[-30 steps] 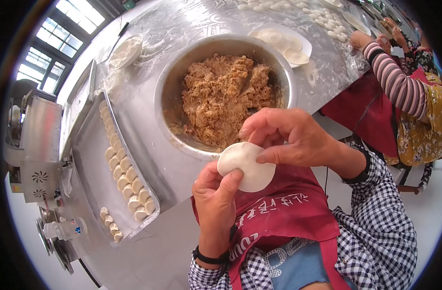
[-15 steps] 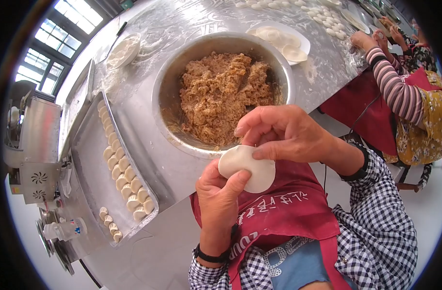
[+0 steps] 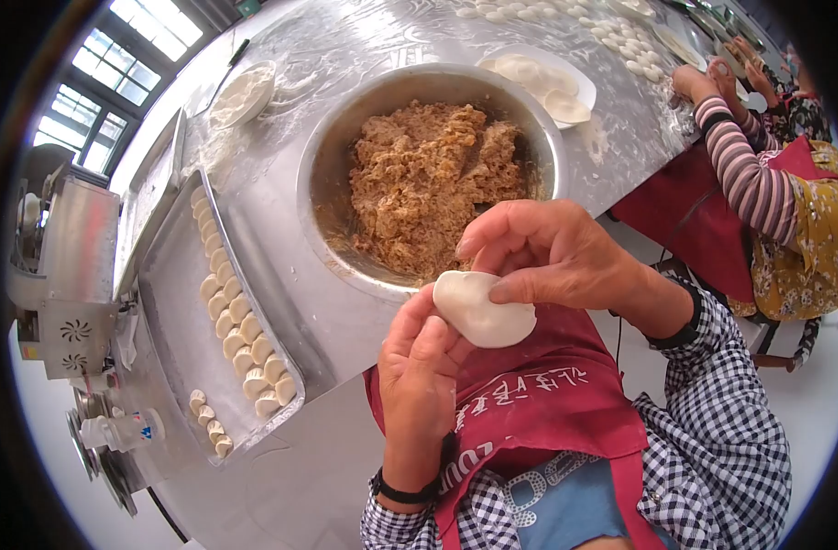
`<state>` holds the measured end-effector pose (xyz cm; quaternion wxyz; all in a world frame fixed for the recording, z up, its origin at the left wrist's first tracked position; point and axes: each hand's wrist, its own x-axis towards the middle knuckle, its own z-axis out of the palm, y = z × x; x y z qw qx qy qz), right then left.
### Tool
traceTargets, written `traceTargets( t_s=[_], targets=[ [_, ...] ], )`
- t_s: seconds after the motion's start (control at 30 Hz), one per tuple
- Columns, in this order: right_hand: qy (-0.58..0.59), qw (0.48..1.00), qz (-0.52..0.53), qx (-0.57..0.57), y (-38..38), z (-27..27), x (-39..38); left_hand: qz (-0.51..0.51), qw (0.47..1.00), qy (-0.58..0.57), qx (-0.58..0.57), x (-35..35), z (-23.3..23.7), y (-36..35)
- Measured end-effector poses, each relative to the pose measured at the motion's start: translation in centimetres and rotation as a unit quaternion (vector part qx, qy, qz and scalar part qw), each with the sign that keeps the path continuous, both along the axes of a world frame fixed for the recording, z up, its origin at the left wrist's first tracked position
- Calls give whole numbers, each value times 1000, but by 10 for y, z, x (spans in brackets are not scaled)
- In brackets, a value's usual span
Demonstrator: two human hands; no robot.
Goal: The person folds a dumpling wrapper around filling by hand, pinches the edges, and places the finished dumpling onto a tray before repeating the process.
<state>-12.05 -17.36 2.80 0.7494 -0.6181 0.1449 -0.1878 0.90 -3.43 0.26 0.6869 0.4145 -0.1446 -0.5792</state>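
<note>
A round white dumpling wrapper is between my hands, in front of the metal bowl. My right hand pinches its upper edge, thumb on the near face and fingers curled behind. My left hand is at the wrapper's left edge, its fingers partly behind it and its thumb off the near face. Brown minced filling is heaped inside the bowl. The wrapper carries no filling that I can see.
Left of the bowl lies a metal tray with rows of folded dumplings. Behind the bowl stands a white plate of wrappers. A flour bowl is at the back left. Another person's striped sleeve shows at right.
The wrapper has turned and shifted slightly right and up. My left thumb has come off its face, while my right hand keeps its pinch.
</note>
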Motion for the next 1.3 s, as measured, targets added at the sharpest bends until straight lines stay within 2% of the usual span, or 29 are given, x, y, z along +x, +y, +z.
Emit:
traceTargets(
  t_s=[0.2, 0.27, 0.3, 0.37, 0.4, 0.5, 0.53, 0.6, 0.63, 0.7, 0.73, 0.8, 0.83, 0.9, 1.1, 1.17, 1.3],
  targets=[
    [19, 998, -25, -51, 6, 12, 1, 67, 996, -52, -11, 3, 4, 12],
    [17, 989, -11, -147, 13, 17, 3, 7, 996, 52, -68, 6, 2, 17],
    [16, 989, -7, -144, 14, 16, 4, 11, 997, 51, -65, 4, 5, 18],
    [-69, 972, -2, -227, 17, 14, 7, 18, 989, 145, -10, 0, 14, 17],
    [-69, 972, 0, -225, 15, 14, 6, 11, 988, 152, -2, 2, 11, 19],
    [-60, 945, -169, -274, 0, 10, -11, 16, 986, 168, -7, 6, 4, 21],
    [-59, 945, -170, -274, -6, 8, -18, 15, 985, 169, -7, 6, 3, 22],
    [-15, 897, -166, -410, -14, 4, -34, 15, 989, 146, 15, 6, 0, 24],
    [-14, 898, -165, -409, -14, 4, -39, 16, 989, 147, 17, 6, 0, 25],
    [2, 838, -127, -530, -11, 5, -44, 30, 987, 156, 22, 5, -1, 26],
    [12, 838, -120, -532, -10, 1, -46, 32, 987, 155, 24, 5, -3, 24],
    [41, 835, -116, -537, 0, -5, -44, 14, 996, 59, 59, 5, -5, 26],
    [71, 830, -111, -541, 3, -8, -42, 15, 996, 59, 60, 5, -6, 27],
    [58, 827, -116, -547, 5, -15, -37, 32, 995, 44, 85, 5, -7, 29],
    [14, 824, -136, -550, -4, -20, -22, 35, 997, 17, 65, 7, -14, 29],
    [19, 784, -151, -602, -11, -19, -17, 31, 997, 21, 66, 7, -13, 30],
    [28, 777, -153, -610, -24, -22, -10, 24, 996, 55, 66, 10, -15, 34]
  ],
)
